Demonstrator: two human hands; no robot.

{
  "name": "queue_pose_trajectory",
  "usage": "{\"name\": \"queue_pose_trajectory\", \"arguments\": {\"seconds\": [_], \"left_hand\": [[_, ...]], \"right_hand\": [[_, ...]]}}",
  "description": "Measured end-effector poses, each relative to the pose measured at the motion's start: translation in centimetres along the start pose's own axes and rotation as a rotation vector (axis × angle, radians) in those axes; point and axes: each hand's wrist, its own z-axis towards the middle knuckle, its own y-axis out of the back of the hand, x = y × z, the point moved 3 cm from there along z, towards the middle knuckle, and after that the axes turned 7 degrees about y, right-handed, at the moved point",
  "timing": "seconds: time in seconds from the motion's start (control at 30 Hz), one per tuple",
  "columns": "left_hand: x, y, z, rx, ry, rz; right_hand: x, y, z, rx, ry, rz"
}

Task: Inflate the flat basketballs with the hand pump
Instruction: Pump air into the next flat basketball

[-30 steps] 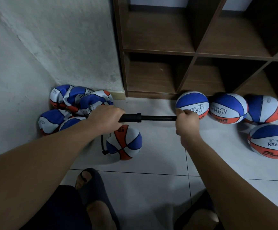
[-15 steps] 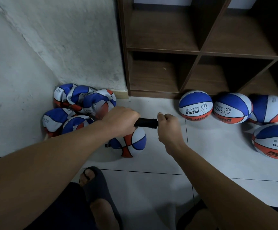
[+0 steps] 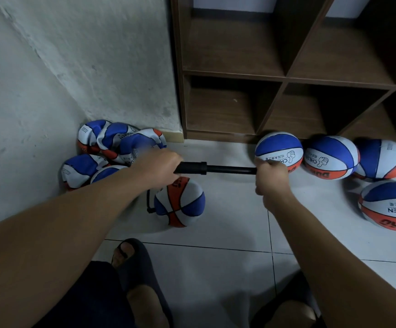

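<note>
Left hand (image 3: 155,170): pump barrel (image 3: 191,168) is gripped by clenched fingers.
Right hand (image 3: 271,177): rod (image 3: 230,169) end is gripped, drawn out.
Ball (image 3: 179,201): just below left fingers.
Floor (image 3: 227,209): bare tile is seen between hands.

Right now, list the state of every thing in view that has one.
Black hand pump: rod pulled out, hose attached to a ball.
Blue, white and orange basketball under the pump: partly inflated.
Crumpled basketballs in the corner: flat.
Four basketballs by the brown wooden shelf: round, inflated.
Left hand: grips barrel.
Right hand: grips handle.
</note>
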Motion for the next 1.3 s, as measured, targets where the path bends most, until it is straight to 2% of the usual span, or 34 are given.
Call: {"name": "queue_pose_trajectory", "arguments": {"seconds": [0.1, 0.23, 0.33, 0.83, 0.9, 1.1, 1.3], "left_hand": [[-0.4, 0.1, 0.0, 0.014, -0.002, -0.012], [-2.2, 0.3, -0.1, 0.007, -0.038, -0.044], [-3.6, 0.7, -0.1, -0.005, -0.058, -0.036], [-3.7, 0.3, -0.1, -0.023, -0.136, -0.045], [-3.1, 0.5, -0.1, -0.026, -0.114, -0.054], [0.1, 0.8, 0.3, -0.002, 0.024, -0.041], [-2.4, 0.9, 0.1, -0.022, -0.067, -0.042]], "right_hand": [[-0.1, -0.1, 0.0, -0.006, -0.014, 0.044], [0.5, -2.3, -2.2, 0.05, 0.169, -0.072], [1.2, -3.7, -2.9, 0.091, 0.212, -0.093], [0.7, -4.7, -3.8, 0.19, 0.102, -0.105], [0.8, -3.9, -3.2, 0.173, 0.093, -0.094], [0.9, 0.2, 0.5, -0.024, 0.05, -0.034], [1.1, -2.5, -2.7, 0.007, 0.2, -0.094]]}}
